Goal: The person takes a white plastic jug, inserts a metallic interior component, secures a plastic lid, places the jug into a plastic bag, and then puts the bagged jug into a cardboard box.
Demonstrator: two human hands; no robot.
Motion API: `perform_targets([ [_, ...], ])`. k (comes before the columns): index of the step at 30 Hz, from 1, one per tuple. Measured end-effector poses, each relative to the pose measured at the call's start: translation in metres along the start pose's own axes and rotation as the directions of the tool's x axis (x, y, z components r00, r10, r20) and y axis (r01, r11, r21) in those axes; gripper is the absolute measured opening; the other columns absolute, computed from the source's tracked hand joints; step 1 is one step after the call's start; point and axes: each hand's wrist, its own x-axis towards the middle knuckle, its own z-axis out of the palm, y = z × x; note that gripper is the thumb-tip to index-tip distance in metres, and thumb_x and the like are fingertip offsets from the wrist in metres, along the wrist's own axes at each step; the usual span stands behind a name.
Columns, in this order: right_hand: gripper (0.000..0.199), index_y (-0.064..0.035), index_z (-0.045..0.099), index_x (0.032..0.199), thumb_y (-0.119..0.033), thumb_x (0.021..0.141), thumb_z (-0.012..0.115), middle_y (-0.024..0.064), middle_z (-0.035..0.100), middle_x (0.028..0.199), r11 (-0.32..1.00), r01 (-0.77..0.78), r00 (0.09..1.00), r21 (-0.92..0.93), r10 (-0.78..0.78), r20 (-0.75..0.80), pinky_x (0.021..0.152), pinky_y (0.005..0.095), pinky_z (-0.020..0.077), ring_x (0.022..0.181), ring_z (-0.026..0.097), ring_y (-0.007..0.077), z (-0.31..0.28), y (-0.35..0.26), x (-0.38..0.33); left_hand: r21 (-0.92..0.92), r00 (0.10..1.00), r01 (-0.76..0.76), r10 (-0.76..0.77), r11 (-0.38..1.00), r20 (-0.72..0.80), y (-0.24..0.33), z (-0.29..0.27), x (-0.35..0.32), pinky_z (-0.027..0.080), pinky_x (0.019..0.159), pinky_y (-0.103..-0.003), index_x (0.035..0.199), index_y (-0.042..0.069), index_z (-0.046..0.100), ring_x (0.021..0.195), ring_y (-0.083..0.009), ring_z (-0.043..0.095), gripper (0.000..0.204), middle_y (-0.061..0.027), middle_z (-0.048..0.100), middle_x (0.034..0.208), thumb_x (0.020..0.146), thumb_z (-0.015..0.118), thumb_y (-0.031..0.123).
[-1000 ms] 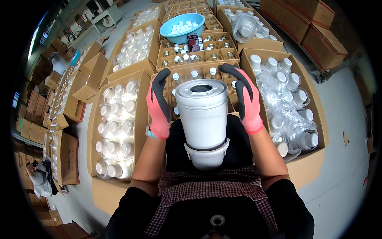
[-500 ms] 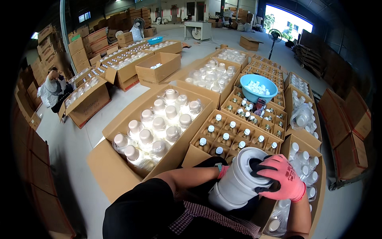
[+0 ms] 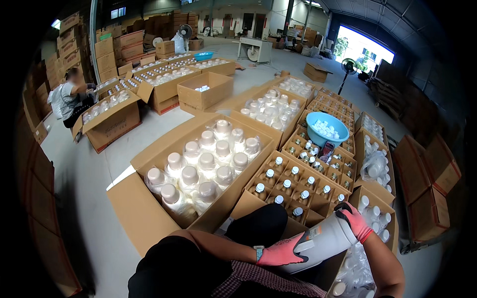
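A white vacuum flask [image 3: 328, 242] with a small orange-and-white label lies tilted across my lap, its upper end toward the right. My left hand [image 3: 283, 252], in a pink glove with dark fingertips, is closed round its lower side, by what looks like the handle. My right hand [image 3: 354, 222], gloved alike, wraps over the upper end and hides the rim. Just beyond the flask is a divided carton [image 3: 318, 198] of brown-looking bottles with pale blue-white caps [image 3: 278, 199]. To the left stands an open carton [image 3: 136, 198] of white flasks with beige cup lids [image 3: 190, 175], wrapped in clear plastic.
A blue basin [image 3: 318, 119] of small white caps rests on the divided cartons, with a phone [image 3: 327, 149] beside it. More flask cartons [image 3: 382, 196] line the right. Stacked boxes [image 3: 430, 174] stand farther right, near a standing fan [image 3: 349, 67]. Another person [image 3: 72, 97] sits at the far left.
The flask has tipped from nearly upright, open mouth showing, to lying slantwise. My left hand has come into view on its side, and my right hand has shifted over the upper end.
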Motion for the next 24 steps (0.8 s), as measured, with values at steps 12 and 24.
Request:
perform_targets([
  [12,0.046,-0.0073,0.052,0.136,-0.025,0.094,0.059,0.0185,0.047,0.138,0.882,-0.171,0.985,0.438,0.154,0.074,0.108,0.0345,0.0385,0.121,0.05,0.0336,0.008,-0.005,-0.003,0.031,0.977,0.18,-0.182,0.983,0.11,0.004,0.018,0.002,0.039,0.108,-0.04,0.156,0.001,0.009,0.131,-0.0352,0.049,0.109,-0.0287,0.05,0.138,0.076,0.081,0.02],
  [24,0.047,-0.0068,0.051,0.137,-0.033,0.098,0.056,0.0173,0.049,0.139,0.935,-0.145,0.988,0.325,0.118,0.102,0.114,0.0423,0.031,0.132,0.043,0.0313,0.001,-0.006,-0.033,-0.142,0.973,0.23,-0.227,0.963,0.038,0.019,0.022,0.005,0.04,0.107,-0.033,0.147,-0.001,0.038,0.128,-0.0196,0.051,0.082,-0.0161,0.057,0.133,0.074,0.076,0.003],
])
